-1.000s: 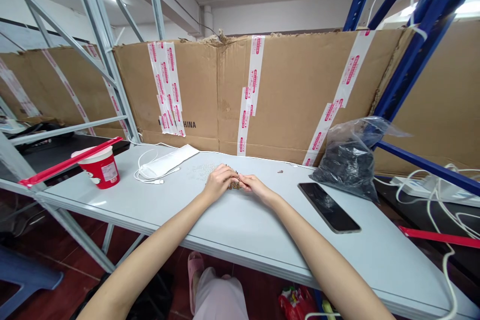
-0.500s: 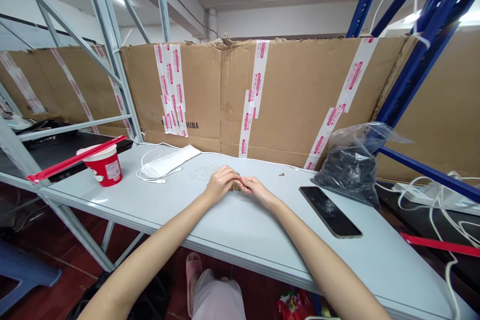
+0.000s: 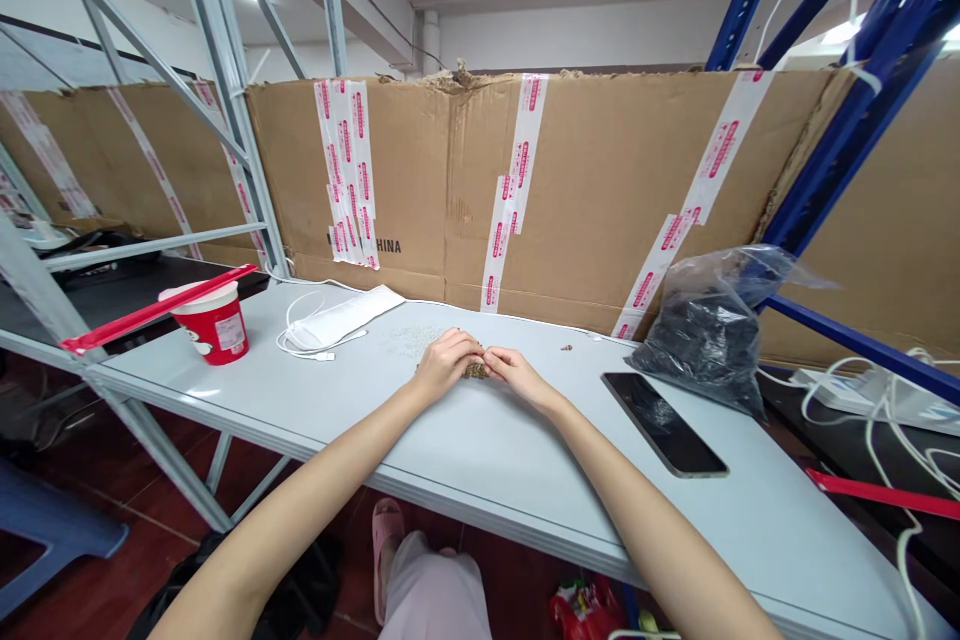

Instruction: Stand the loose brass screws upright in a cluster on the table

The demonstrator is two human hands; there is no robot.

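My left hand point(image 3: 448, 362) and my right hand point(image 3: 517, 376) meet fingertip to fingertip over the middle of the grey table point(image 3: 465, 450). Both are closed, with fingers pinched together; whatever sits between them is too small to name. Just below the fingertips lies a little heap of small brown-gold pieces point(image 3: 475, 372), partly covered by the hands. Left of it, beyond my left hand, a patch of tiny clear pieces point(image 3: 409, 341) is scattered on the tabletop. A small brown piece point(image 3: 566, 348) lies apart to the right.
A black phone point(image 3: 664, 425) and a plastic bag of dark material point(image 3: 701, 340) are on the right. On the left stand a red cup point(image 3: 217, 328) and a white flat object with a cable point(image 3: 345, 316). A cardboard wall point(image 3: 405, 180) closes the back.
The fingertips of both hands shift slightly, still meeting over the heap. The whole view has moved a little; the objects on the table stay put.
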